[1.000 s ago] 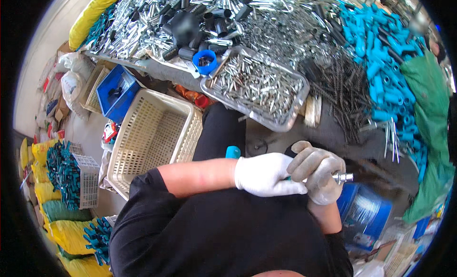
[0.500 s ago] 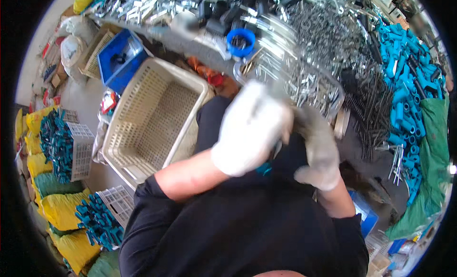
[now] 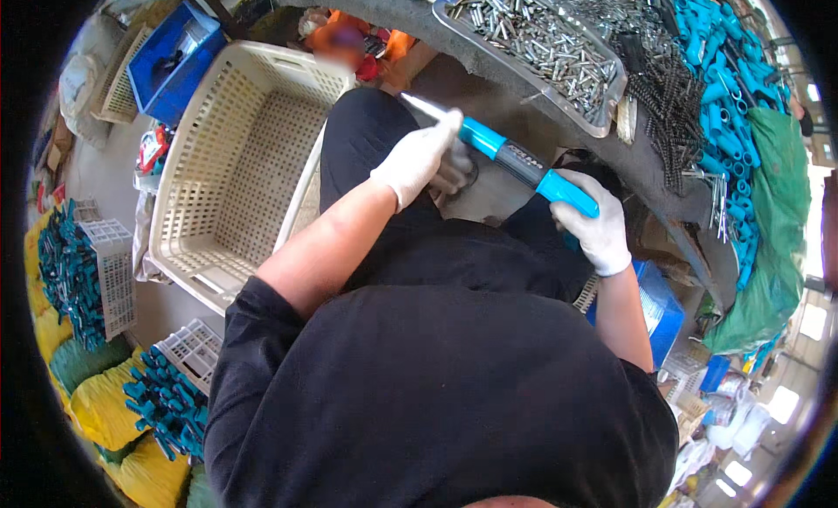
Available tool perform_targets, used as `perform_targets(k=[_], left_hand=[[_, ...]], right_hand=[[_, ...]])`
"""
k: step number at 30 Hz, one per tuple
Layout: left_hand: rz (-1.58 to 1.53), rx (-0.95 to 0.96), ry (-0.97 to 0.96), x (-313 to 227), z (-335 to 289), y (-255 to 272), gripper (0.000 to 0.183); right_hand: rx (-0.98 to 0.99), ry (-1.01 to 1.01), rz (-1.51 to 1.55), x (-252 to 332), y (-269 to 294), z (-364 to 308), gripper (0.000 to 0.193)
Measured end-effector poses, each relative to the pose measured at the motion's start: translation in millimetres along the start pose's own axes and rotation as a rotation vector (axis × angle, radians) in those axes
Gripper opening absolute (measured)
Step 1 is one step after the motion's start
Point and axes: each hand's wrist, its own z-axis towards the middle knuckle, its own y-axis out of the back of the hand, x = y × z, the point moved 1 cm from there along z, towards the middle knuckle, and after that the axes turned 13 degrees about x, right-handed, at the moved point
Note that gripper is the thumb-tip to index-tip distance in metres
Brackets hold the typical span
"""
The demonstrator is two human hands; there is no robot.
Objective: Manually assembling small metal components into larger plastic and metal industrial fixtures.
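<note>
Both my hands wear white gloves and hold one straight tubular hand tool (image 3: 521, 164) with teal ends and a black middle. It slants across my lap, and a pale pointed tip (image 3: 422, 105) sticks out at its upper left end. My left hand (image 3: 412, 165) is closed around the front, by the base of the tip. Around the teal rear end wrap the fingers of my right hand (image 3: 601, 226). What exact kind of tool this is, I cannot make out.
Left of my knees stands a cream perforated crate (image 3: 297, 237). A metal tray (image 3: 608, 102) of small metal pins lies on the bench, beside dark springs (image 3: 672, 115) and teal tubes (image 3: 720, 106). Farther left are a blue bin (image 3: 175, 67) and crates of teal parts (image 3: 170, 403).
My view has shifted, so the bench now sits higher. My blurred hands have moved apart, and the teal-and-black tool now shows plainly between them.
</note>
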Motion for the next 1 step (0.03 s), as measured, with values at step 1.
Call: perform_targets(k=[1], left_hand=[[0.030,-0.001,0.012,12.3,3.8,6.9,0.061]], right_hand=[[0.009,-0.012,-0.010,1.1,1.3,3.1,0.046]])
